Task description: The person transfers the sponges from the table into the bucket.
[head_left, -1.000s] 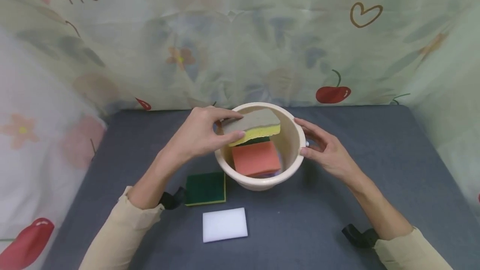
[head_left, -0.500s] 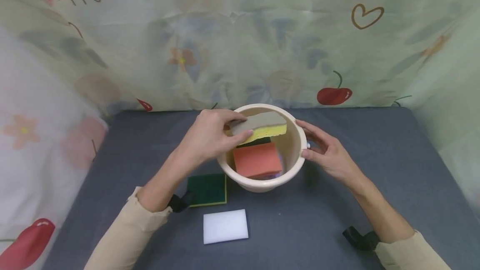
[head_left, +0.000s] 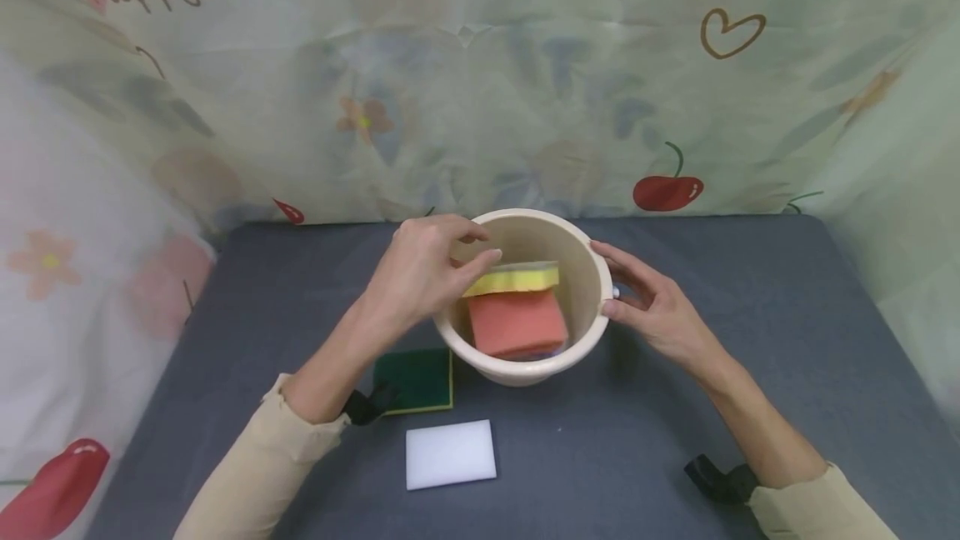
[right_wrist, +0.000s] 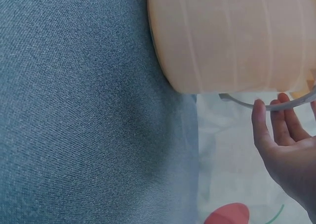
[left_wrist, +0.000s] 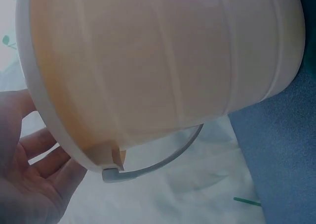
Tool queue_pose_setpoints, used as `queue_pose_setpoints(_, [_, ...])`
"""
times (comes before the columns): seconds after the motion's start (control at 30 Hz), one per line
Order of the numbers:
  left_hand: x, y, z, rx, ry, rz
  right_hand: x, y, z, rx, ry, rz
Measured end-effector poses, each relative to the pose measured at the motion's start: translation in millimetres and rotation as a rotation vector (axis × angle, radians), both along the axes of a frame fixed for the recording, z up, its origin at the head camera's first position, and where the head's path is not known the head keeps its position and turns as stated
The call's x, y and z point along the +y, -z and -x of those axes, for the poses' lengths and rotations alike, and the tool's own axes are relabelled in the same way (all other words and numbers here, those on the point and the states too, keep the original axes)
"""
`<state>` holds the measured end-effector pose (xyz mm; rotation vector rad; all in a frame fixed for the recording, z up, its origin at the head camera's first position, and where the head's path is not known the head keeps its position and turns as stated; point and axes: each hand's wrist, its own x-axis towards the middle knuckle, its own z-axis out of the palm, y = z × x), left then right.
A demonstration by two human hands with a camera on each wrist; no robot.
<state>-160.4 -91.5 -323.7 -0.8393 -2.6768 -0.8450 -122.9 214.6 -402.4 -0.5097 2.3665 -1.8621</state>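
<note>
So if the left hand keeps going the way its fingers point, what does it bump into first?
Probably the yellow sponge inside the bucket; the left hand hovers right over it, though depth is hard to judge.

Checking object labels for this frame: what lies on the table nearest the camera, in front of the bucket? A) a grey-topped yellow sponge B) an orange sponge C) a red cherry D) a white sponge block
D: the white sponge block lies flat on the grey table in front of the bucket, with the green pad just behind it.
</note>
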Motion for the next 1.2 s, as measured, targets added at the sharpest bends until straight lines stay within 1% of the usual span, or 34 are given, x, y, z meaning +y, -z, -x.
queue_pose_setpoints(0.2, [-3.3, -0.9, -1.6, -0.018, -0.017, -0.038, -0.4, 0.7, 0.7, 0.011, 0.005, -0.016])
queue_pose_setpoints(0.47, [-8.2, -1.7, -3.0, -0.038, 0.021, -0.060, -1.1, -0.5, 1.5, 0.005, 0.009, -0.023])
queue_pose_setpoints(0.6, [-10.4, -2.1, -4.4, -0.024, 0.039, -0.068, -1.1, -1.3, 1.1, 0.006, 0.011, -0.038])
queue_pose_setpoints(0.7, [-12.6, -1.2, -5.8, 0.000, 0.046, -0.065, -0.1, -1.3, 0.1, 0.007, 0.006, -0.034])
queue_pose_setpoints(0.87, [-19.0, 3.3, -8.5, 0.032, 0.062, -0.072, 2.3, -1.1, -1.8, 0.002, 0.000, -0.022])
queue_pose_setpoints(1.07, [-28.6, 8.7, -11.2, 0.047, 0.083, -0.096, 1.7, -1.2, -1.9, 0.005, -0.013, -0.012])
queue_pose_setpoints(1.2, [-34.7, 10.0, -13.7, 0.048, 0.074, -0.100, 0.7, -1.6, -0.6, 0.004, -0.013, -0.018])
